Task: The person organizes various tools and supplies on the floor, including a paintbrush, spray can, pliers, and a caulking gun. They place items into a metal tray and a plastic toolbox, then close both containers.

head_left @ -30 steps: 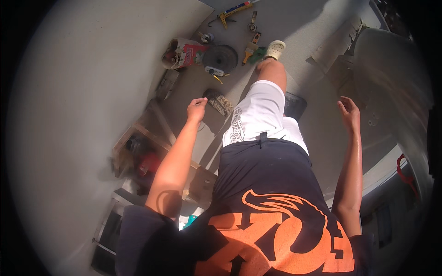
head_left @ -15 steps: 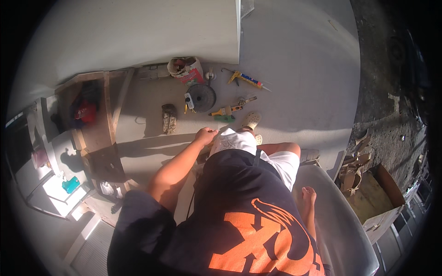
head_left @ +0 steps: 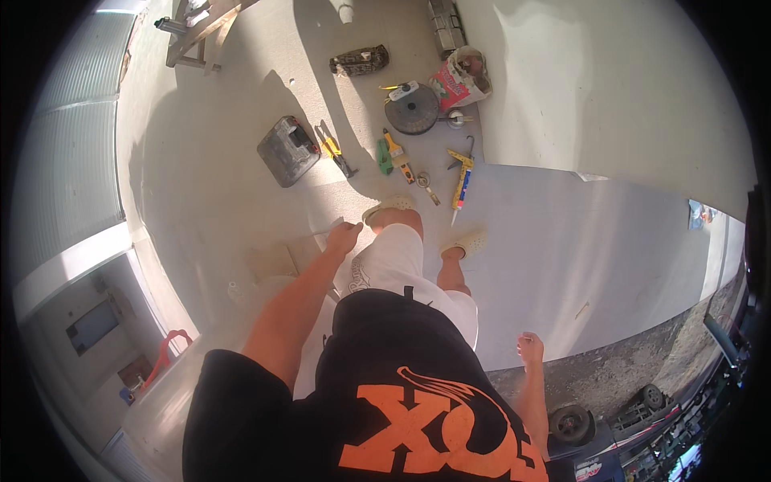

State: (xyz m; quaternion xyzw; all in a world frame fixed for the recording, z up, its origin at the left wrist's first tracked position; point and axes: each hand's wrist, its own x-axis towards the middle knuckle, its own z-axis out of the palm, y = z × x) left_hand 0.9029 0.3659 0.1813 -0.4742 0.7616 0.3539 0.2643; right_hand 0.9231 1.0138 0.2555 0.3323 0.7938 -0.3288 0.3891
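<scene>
My black cotton-looking T-shirt (head_left: 377, 353) with its orange print is nearest, then my white shorts (head_left: 393, 261). My left hand (head_left: 344, 239) is bent in at the fingers; a thin pale strip (head_left: 321, 232) lies just beside it, and I cannot tell whether I grip it. My right hand (head_left: 530, 349) hangs well apart to the right, fingers loosely half curled, nothing visible in it. I wear two cream clogs (head_left: 389, 207), pierced with small round holes, on smooth grey floor.

Just past them lie one long yellow-and-blue caulking gun (head_left: 461, 185), one flat brush (head_left: 395, 149) touching a limp green piece (head_left: 384, 157), one small metal-and-wood tool (head_left: 427, 188) and one yellow-and-black hand tool (head_left: 336, 151). Left of these is one scuffed, hard-shelled dark case (head_left: 287, 153).

Farther lie one round black disc (head_left: 412, 112), one white power strip (head_left: 403, 91) on its edge, one crumpled red-and-white bag (head_left: 461, 80) and one mottled soft bundle (head_left: 359, 60).
</scene>
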